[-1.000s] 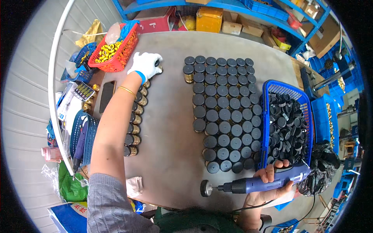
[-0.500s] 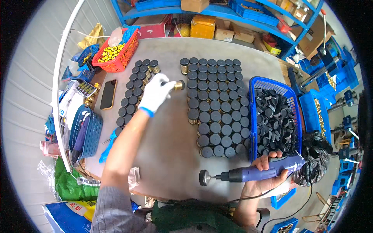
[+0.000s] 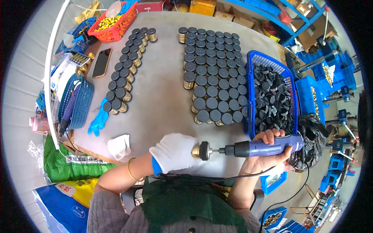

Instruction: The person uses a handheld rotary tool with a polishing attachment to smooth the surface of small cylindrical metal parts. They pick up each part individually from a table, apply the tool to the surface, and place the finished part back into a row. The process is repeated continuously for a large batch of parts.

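Observation:
My left hand (image 3: 173, 152), in a white glove with a blue cuff, is closed around a small brass fitting (image 3: 195, 151) at the near edge of the table. My bare right hand (image 3: 253, 166) grips a purple electric screwdriver (image 3: 268, 147) lying level, its tip pointing left. The round dark head (image 3: 205, 150) on the screwdriver's shaft meets the end of the fitting; whether a black cap is between them is hidden. Beyond, brass fittings with black caps (image 3: 211, 80) stand upright in a broad block, and a narrower group of capped fittings (image 3: 123, 73) stands to the left.
A blue basket (image 3: 250, 93) of loose black caps stands right of the block. Far left are a red basket (image 3: 123, 33) with yellow parts, a phone (image 3: 101, 63), a blue glove (image 3: 99, 121) and a dark blue basket (image 3: 81, 106). The screwdriver's cord (image 3: 237, 178) hangs near my lap.
My left hand has come back from the left group toward me with the fitting and brought it against the screwdriver's head. The view has tilted down; the screwdriver stays in my right hand.

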A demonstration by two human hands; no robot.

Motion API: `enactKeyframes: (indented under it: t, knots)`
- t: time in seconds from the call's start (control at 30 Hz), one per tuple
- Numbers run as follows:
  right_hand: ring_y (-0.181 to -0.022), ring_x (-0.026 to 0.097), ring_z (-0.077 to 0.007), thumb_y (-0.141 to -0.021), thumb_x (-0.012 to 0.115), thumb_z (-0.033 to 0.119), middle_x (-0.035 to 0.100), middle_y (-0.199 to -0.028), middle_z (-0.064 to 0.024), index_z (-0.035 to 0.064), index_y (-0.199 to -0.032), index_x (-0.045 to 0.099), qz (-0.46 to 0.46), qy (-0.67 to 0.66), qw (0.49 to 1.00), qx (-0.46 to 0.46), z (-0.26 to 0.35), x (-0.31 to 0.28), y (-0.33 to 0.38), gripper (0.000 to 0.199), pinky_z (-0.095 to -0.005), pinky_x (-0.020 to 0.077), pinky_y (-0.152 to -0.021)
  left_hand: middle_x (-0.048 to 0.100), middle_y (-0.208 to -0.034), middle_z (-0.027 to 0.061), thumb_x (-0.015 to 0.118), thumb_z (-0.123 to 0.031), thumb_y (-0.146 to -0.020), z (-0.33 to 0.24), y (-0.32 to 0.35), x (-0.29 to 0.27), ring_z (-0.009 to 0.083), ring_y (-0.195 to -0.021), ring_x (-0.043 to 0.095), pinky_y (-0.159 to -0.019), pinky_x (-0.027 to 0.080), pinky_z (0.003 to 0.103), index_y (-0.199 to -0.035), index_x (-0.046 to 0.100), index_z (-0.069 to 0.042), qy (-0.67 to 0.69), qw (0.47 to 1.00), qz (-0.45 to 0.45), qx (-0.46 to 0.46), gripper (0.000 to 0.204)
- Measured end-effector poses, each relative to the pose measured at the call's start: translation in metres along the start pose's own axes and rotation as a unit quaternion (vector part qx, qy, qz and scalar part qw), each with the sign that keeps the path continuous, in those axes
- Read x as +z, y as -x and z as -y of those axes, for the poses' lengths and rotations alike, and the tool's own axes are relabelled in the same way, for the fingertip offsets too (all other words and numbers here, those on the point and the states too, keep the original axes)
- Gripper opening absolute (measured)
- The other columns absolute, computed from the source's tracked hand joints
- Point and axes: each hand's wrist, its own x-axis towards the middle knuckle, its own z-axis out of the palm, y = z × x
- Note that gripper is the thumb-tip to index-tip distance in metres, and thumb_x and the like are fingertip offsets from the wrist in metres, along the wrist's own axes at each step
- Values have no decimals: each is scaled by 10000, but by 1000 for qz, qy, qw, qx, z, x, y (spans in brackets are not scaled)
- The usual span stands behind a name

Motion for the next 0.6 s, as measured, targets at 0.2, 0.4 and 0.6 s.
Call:
enactKeyframes:
  t: [0.2,0.4,0.6]
  knots:
    - [-650,466,-154,-776,620,364,525,-864,-73,46,-999,479,-33,11,999,-15,-1,-7,5,413,-268,400,-584,615,-702,137,609,-404,-713,-6,-3,7,346,-674,605,-611,484,436,-758,612,-88,-60,997,-54,-15,319]
    - [-719,522,-170,-773,630,348,573,-1025,-103,64,-1078,480,-43,-30,998,-31,8,10,7,443,-278,450,-623,610,-683,108,686,-403,-670,-2,0,1,312,-656,606,-602,486,421,-758,631,-92,-39,988,-143,47,328]
    - [-757,539,-169,-775,638,335,572,-1053,-114,55,-1099,480,-26,-32,998,-53,26,4,0,457,-262,467,-636,633,-724,71,709,-374,-719,8,3,-30,215,-565,579,-531,473,307,-772,633,-72,-6,963,-261,61,316]
